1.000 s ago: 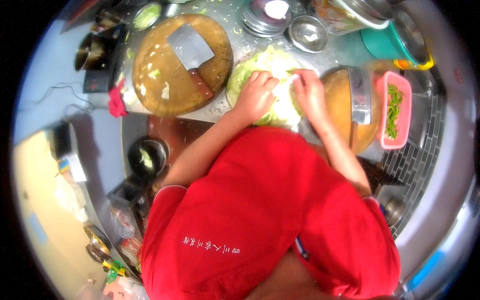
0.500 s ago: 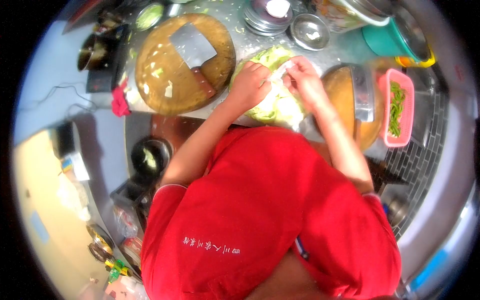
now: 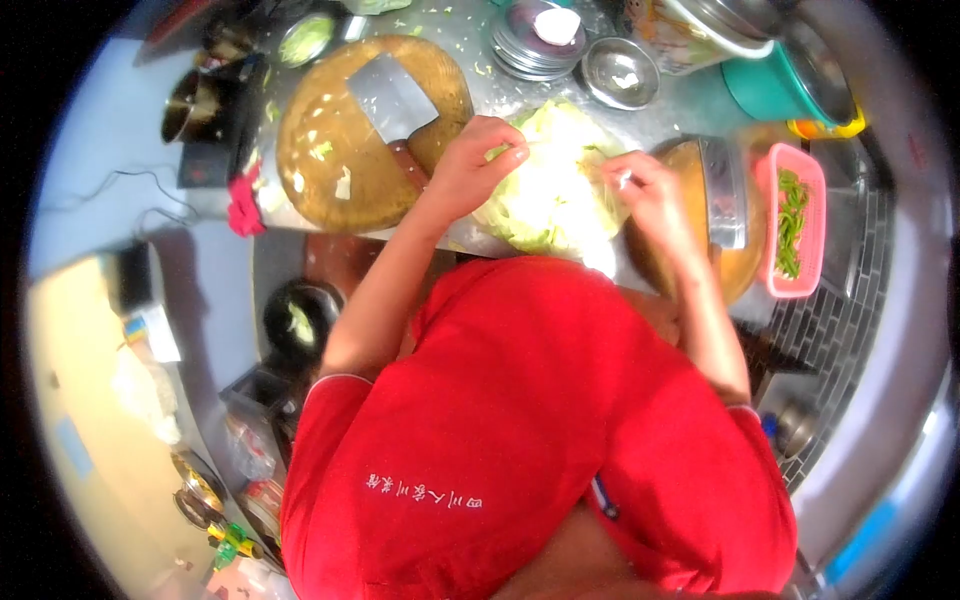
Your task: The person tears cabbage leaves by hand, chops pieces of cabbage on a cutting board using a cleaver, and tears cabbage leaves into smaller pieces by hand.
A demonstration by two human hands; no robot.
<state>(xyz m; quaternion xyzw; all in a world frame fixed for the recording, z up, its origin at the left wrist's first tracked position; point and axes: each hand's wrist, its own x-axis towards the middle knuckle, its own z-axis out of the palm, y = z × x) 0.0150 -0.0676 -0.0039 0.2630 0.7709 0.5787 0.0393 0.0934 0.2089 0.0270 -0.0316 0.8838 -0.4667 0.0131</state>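
Pale green leafy vegetable [image 3: 555, 190] lies in a heap on the metal counter, close to my red shirt. My left hand [image 3: 480, 165] is at the heap's upper left, its fingers pinched together beside a small green bit. On the other side, my right hand [image 3: 645, 190] is also closed, with a small whitish bit at its fingertips. What each hand grips is too small to make out. A cleaver [image 3: 392, 98] lies on the round wooden board [image 3: 320, 185] left of the heap. Another cleaver [image 3: 725, 190] rests on a second round board [image 3: 675, 240] at the right.
A pink basket [image 3: 820, 220] holds green strips [image 3: 790, 225] at the right. Stacked metal plates [image 3: 525, 60], a metal bowl [image 3: 620, 72] and a teal tub [image 3: 765, 90] stand at the back. A red cloth [image 3: 243, 203] hangs at the counter's left edge. A dark pan [image 3: 300, 315] sits lower left.
My hands first came together over the heap, then moved apart, the left hand to the left and the right hand to the right. More of the heap shows between them.
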